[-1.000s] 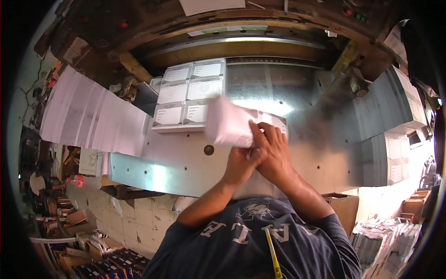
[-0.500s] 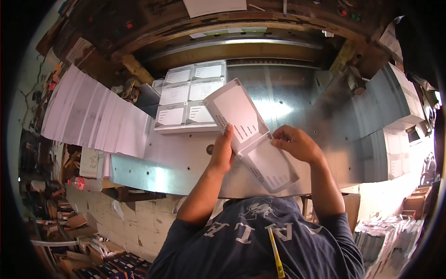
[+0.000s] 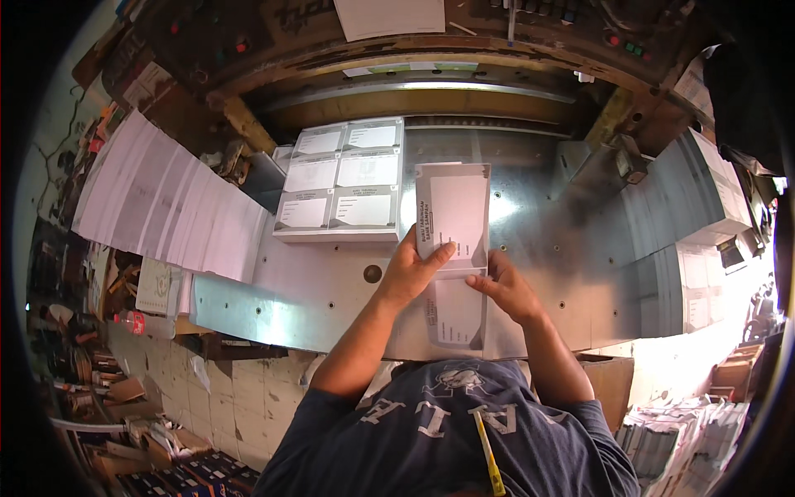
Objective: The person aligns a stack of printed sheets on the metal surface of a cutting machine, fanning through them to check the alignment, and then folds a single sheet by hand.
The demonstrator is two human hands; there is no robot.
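Between my hands is a strip of printed sheets (image 3: 460,203), grey-bordered with white panels, standing lengthwise away from me over the metal table. My left hand (image 3: 416,267) grips its left edge near the middle, thumb on top. Across from it, my right hand (image 3: 507,286) pinches the right edge, thumb over the face and fingers underneath. How many sheets the strip has is hard to make out. To the left of the strip lies a squared stack of the same printed sheets (image 3: 338,217), with panels in two columns.
The metal table (image 3: 331,282) has small holes. A long fanned pile of paper (image 3: 174,199) leans at the left, and tall paper stacks (image 3: 691,190) stand at the right. A machine bar (image 3: 414,86) crosses the back. A bottle (image 3: 132,323) is at the lower left.
The strip has turned from a slant to nearly straight away from me. My left thumb has come over its face, and my right hand has shifted slightly down and left along the edge.
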